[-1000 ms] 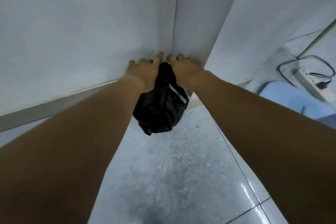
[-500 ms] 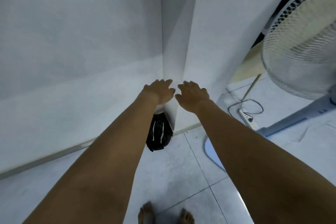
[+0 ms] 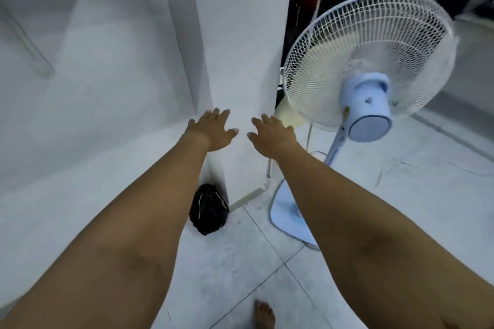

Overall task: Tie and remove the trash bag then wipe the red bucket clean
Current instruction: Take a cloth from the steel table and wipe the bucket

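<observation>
The black trash bag (image 3: 208, 209), bunched and closed at its top, sits on the tiled floor in the corner where the white wall meets a white pillar. My left hand (image 3: 213, 129) hovers well above it, palm down with fingers spread, holding nothing. My right hand (image 3: 272, 133) is beside it to the right, also spread and empty. Both arms reach forward at full stretch. No red bucket is in view.
A white and light-blue standing fan (image 3: 369, 67) stands to the right, its base (image 3: 288, 218) on the floor close to the bag. A cable (image 3: 387, 171) trails across the tiles behind it. My bare foot (image 3: 263, 315) shows at the bottom edge.
Both hands let go of the bag in the corner and rose away from it with fingers spreading. The view pulled back and up, bringing the fan into sight.
</observation>
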The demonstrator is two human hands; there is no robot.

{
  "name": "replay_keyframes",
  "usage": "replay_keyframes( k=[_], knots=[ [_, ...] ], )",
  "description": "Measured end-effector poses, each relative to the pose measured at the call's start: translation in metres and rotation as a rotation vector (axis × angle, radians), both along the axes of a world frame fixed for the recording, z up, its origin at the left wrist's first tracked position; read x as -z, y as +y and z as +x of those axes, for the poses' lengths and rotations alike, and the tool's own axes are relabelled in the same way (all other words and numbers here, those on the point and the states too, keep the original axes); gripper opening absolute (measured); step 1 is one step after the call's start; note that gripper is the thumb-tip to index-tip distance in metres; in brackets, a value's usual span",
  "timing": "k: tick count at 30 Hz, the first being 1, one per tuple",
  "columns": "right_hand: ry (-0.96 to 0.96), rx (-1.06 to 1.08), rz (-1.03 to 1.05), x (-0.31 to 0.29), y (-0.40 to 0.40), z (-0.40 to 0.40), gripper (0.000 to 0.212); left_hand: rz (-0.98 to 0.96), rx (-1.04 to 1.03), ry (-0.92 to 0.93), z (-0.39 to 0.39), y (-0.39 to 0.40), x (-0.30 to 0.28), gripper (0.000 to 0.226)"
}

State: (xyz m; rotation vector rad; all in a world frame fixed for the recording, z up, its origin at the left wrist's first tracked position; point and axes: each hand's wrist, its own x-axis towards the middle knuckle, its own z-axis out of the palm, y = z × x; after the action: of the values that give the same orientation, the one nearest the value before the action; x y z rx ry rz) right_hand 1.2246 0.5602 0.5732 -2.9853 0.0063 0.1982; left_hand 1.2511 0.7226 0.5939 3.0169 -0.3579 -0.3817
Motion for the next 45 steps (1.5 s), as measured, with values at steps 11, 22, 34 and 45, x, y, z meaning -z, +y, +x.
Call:
replay_keyframes(
  k=[11, 22, 34, 45],
  knots=[
    [-0.068, 0.178, -0.007, -0.069, -0.081, -0.198, 0.054, -0.026, 0.188, -0.052, -0.168, -0.09, -0.064, 0.068],
    [-0.074, 0.375, -0.041, -0.1, -0.216, -0.363, 0.056, -0.068, 0.404, -0.053, -0.312, -0.244, -0.104, 0.07],
    [0.086, 0.48, -0.123, -0.059, -0.381, -0.624, 0.057, -0.036, 0.505, 0.048, -0.551, -0.422, -0.04, 0.072],
    [0.007, 0.671, -0.023, -0.07, -0.429, -0.807, 0.056, 0.028, 0.677, -0.031, -0.726, -0.491, -0.071, 0.071]
  ],
)
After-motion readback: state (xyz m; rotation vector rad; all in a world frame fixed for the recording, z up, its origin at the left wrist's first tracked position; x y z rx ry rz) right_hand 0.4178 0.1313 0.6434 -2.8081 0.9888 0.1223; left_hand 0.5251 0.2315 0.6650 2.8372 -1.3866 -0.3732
